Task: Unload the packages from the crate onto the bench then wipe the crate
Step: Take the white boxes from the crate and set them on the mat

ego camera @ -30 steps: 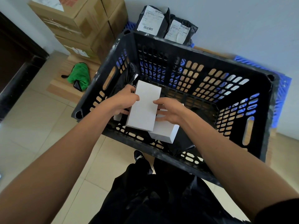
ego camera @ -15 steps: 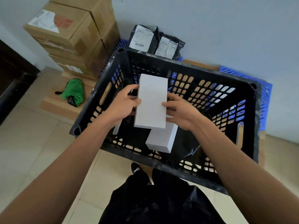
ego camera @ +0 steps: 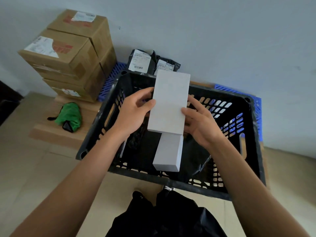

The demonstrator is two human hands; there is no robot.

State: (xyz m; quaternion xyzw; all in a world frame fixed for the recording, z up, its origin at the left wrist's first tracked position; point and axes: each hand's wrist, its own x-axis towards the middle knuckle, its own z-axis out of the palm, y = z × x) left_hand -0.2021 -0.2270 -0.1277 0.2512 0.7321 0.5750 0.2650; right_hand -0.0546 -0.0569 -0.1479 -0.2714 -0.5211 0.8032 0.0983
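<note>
A pale wall (ego camera: 222, 31) stood behind a tan tiled floor (ego camera: 25, 168), with brown boxes (ego camera: 68, 53) stacked in the left corner. The black crate (ego camera: 253, 134) held one white box (ego camera: 168, 152) near its front edge. Above the crate, the left hand (ego camera: 135, 113) and right hand (ego camera: 200, 124) gripped another white package (ego camera: 169, 103) by its long sides.

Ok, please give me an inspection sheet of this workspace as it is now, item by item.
Surface: wooden bench under the black crate.
Job's things: white box held above the crate; second white box and black bags inside; two black mailers behind the crate.
Clutter: green cloth on the bench.
Grippers: left hand and right hand grip the raised box.
Cables: nothing seen.
Surroundings: stacked cardboard cartons, blue pallet, pale wall.
</note>
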